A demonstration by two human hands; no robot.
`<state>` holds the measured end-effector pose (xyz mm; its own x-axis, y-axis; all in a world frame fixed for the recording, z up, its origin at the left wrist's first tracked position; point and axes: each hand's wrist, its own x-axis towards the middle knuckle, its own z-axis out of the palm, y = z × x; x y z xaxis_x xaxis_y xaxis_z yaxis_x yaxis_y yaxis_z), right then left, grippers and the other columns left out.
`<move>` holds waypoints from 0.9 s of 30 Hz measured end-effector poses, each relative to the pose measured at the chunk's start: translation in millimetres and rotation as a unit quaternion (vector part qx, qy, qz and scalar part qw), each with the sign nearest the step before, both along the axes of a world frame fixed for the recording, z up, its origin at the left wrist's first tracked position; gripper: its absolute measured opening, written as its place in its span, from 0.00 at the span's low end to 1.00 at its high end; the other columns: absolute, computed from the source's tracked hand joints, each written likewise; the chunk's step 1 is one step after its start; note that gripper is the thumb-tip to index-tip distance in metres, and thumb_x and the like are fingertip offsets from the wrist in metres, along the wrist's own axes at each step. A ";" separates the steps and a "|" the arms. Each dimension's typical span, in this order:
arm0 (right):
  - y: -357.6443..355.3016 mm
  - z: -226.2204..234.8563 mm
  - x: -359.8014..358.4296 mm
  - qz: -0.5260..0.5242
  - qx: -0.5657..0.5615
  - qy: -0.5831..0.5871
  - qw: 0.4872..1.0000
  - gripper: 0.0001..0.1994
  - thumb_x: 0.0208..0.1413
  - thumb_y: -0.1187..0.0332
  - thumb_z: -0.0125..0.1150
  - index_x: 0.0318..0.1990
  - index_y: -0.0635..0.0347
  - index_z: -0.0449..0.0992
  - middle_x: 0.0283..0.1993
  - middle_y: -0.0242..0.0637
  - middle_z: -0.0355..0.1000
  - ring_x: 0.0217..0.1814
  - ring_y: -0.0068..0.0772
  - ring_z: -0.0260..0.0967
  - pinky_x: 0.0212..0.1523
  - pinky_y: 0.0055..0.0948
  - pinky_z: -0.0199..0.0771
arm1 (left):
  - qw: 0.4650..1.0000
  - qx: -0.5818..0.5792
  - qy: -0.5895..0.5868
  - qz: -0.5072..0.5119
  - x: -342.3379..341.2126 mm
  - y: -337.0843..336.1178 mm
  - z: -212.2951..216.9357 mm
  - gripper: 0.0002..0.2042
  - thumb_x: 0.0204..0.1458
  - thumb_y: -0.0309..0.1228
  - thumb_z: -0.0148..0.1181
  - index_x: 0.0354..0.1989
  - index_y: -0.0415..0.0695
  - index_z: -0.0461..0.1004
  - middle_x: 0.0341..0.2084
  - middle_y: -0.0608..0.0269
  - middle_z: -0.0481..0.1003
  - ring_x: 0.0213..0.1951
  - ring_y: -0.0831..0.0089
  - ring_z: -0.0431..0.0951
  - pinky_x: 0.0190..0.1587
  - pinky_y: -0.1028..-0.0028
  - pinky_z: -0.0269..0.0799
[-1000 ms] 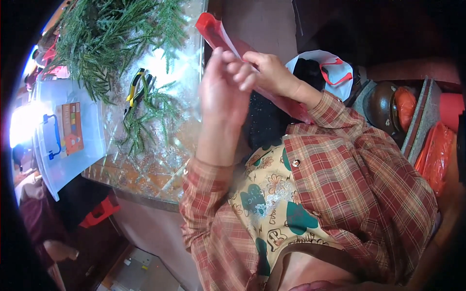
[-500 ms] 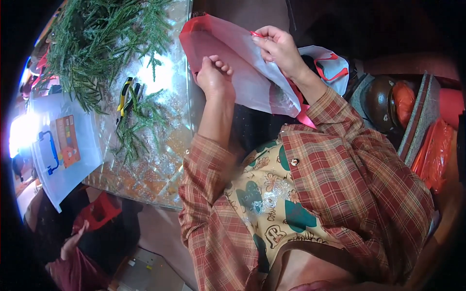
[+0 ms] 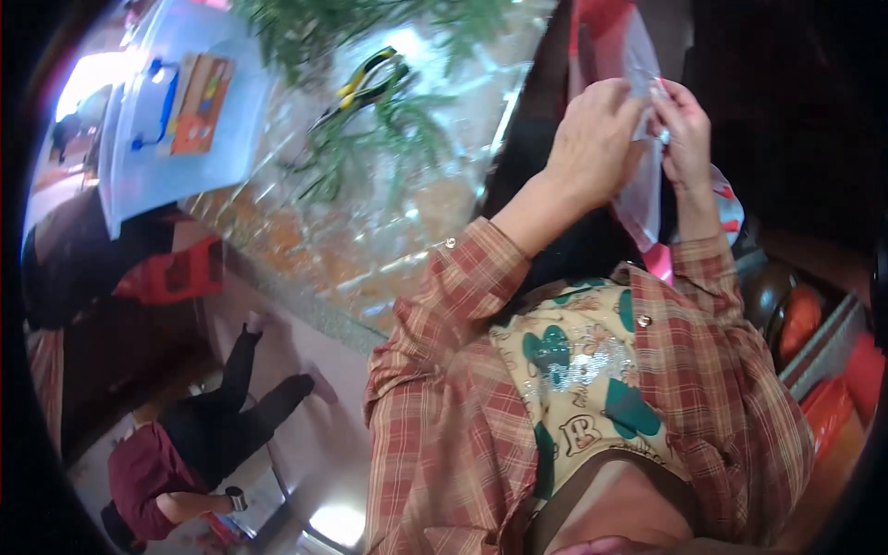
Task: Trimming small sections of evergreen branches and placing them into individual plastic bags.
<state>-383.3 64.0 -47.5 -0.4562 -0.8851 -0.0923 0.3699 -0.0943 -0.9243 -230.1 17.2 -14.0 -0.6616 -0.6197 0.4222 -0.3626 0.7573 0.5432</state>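
My left hand (image 3: 599, 141) and my right hand (image 3: 683, 131) are close together in front of my chest, beyond the table's right edge. Between them is a thin, translucent white plastic bag (image 3: 638, 215) with red at its far end. Its edge is pinched in my right fingertips. My left fingers are curled against the bag near my right hand, partly hidden behind the back of the hand. Below my hands the bag hangs in a narrow fold toward my lap, ending near a bright pink strip (image 3: 658, 263).
Green needle branches (image 3: 361, 28) and yellow-black pliers (image 3: 365, 81) lie on the glass-topped table (image 3: 342, 250). A clear plastic bin (image 3: 231, 129) with a blue handle stands at its left. Dark jar (image 3: 764, 289) and red bags (image 3: 826, 412) sit right. A person (image 3: 166, 472) is at lower left.
My hands have come together, and my left hand has closed on the bag, which is now drawn into a narrow fold. The view has shifted, bringing the person at lower left into fuller sight.
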 end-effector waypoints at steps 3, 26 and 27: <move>0.4 -4.1 -4.8 0.022 -0.018 0.008 1.000 0.12 0.52 0.71 0.58 0.43 0.66 0.70 0.29 0.26 0.67 0.24 0.12 0.59 0.22 0.11 0.57 | 0.992 -0.084 0.092 0.000 32.8 -3.2 37.9 0.17 0.37 0.25 0.63 0.39 0.42 0.70 0.41 0.52 0.69 0.43 0.54 0.70 0.45 0.64 0.68; -4.7 31.0 -9.4 -0.046 0.073 0.533 0.842 0.19 0.52 0.65 0.57 0.52 0.59 0.67 0.49 0.42 0.63 0.50 0.32 0.65 0.48 0.30 0.71 | 0.880 -0.154 -0.157 0.421 235.9 -43.2 52.6 0.09 0.44 0.37 0.60 0.31 0.47 0.75 0.31 0.60 0.73 0.39 0.61 0.70 0.43 0.63 0.63; -4.7 30.9 -9.6 -0.045 0.072 0.534 0.841 0.19 0.52 0.65 0.57 0.52 0.59 0.67 0.49 0.42 0.63 0.50 0.32 0.65 0.48 0.30 0.71 | 0.880 -0.144 -0.178 0.417 238.3 -42.8 51.3 0.09 0.43 0.37 0.61 0.31 0.47 0.75 0.30 0.60 0.73 0.39 0.61 0.70 0.43 0.63 0.63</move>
<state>-392.9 59.3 -16.6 -0.4116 -0.8569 0.3103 -0.6813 0.0631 -0.7293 8.1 -25.6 37.3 -0.1495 -0.8533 0.4996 -0.9655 0.2349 0.1121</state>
